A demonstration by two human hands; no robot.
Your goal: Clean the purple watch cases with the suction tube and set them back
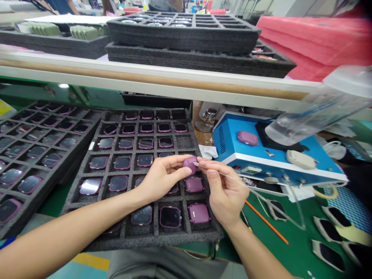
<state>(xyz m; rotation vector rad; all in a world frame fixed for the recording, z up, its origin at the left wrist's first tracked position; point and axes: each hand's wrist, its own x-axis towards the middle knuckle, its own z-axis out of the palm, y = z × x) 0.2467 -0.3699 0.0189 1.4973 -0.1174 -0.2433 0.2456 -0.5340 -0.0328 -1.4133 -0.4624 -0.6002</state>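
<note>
My left hand point(158, 180) is closed on a small purple smartwatch body point(189, 164), pinched between thumb and fingers above the foam tray. In my right hand point(226, 190) is a thin clear tube point(252, 188) with a small pale tip, which meets the watch body's right edge. Beneath both hands lies a dark grey foam tray point(162, 243), its compartments holding several purple smartwatches, mostly screen up. In its right column, a purple watch body point(194, 185) and another watch body point(199, 213) lie back side up.
A blue machine point(222, 135) stands at the right, bearing a purple watch body point(247, 138) and a clear cylinder point(305, 112). Several pale watches point(328, 254) and an orange stick point(269, 224) lie on the green mat. Another filled tray point(52, 193) is left; a shelf point(174, 83) crosses above.
</note>
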